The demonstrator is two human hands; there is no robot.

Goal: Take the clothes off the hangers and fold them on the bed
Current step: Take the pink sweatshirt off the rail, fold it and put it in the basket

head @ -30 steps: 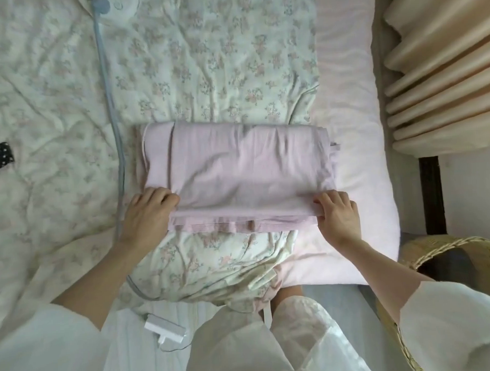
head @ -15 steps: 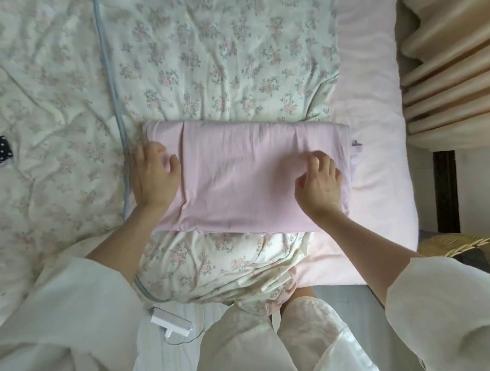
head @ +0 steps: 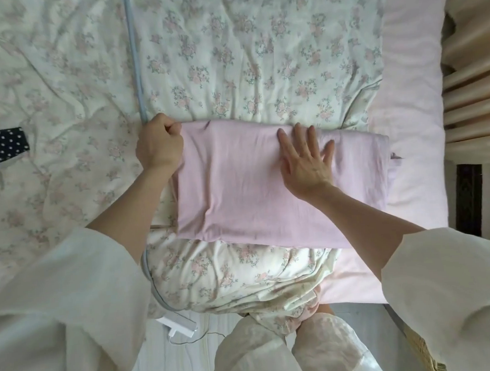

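Folded pink garment (head: pixel 266 190) lies as a flat rectangle on the floral quilt (head: pixel 231 58) near the bed's front edge, its right end overlapping the pink sheet (head: pixel 409 91). Left hand (head: pixel 159 144) at the garment's far-left corner, fingers curled tight around the fabric edge; right hand (head: pixel 305 159) flat on the garment's upper right part, fingers straight and spread, pressing down. Outward: pale blue cable (head: pixel 135 63) runs across the quilt just beside the left hand; polka-dot dark fabric (head: pixel 3 145) at left edge; white plug (head: pixel 179 327) on the floor below.
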